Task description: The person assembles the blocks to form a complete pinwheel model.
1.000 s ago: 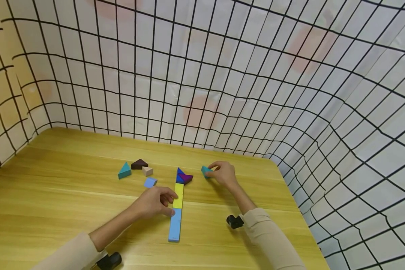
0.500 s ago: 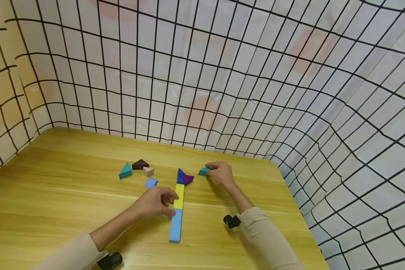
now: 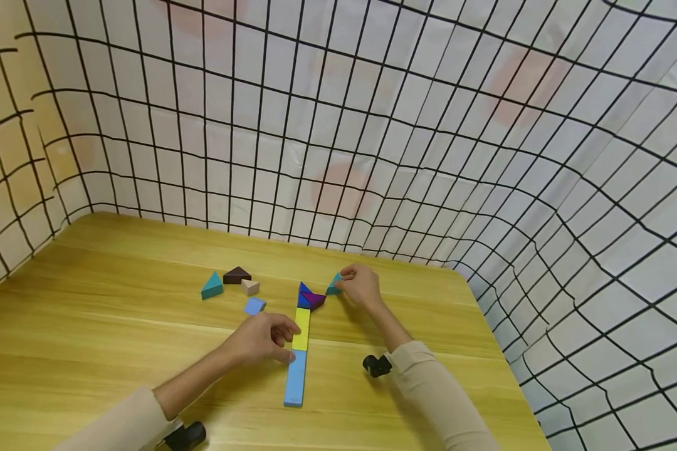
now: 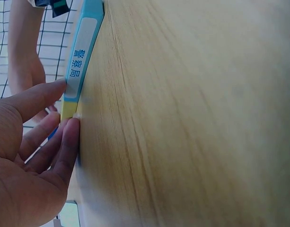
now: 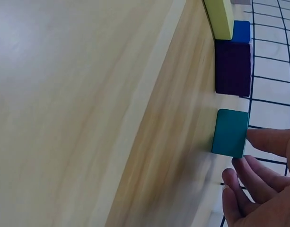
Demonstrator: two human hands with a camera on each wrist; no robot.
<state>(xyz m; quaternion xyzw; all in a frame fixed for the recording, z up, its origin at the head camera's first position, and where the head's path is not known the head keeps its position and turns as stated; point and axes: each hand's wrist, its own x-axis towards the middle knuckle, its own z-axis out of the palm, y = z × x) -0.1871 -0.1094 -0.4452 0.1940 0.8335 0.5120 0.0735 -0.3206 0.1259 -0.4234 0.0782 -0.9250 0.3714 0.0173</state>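
Note:
In the head view my right hand pinches a teal triangular block between thumb and fingers, just right of a purple triangular block. The right wrist view shows a small gap between the teal block and the purple one. The purple block touches a dark blue triangular block. Below them a yellow block and a long light blue block lie end to end. My left hand rests along the row's left side, thumb at the light blue block, fingertips by the yellow one.
Left of the row lie another teal triangle, a dark brown triangle, a small beige block and a blue block. A black grid-lined white wall encloses the wooden table at the back and sides.
My right hand has moved left with the teal block, closer to the purple one, and has turned the block so its point faces up. The left hand stays at the row.

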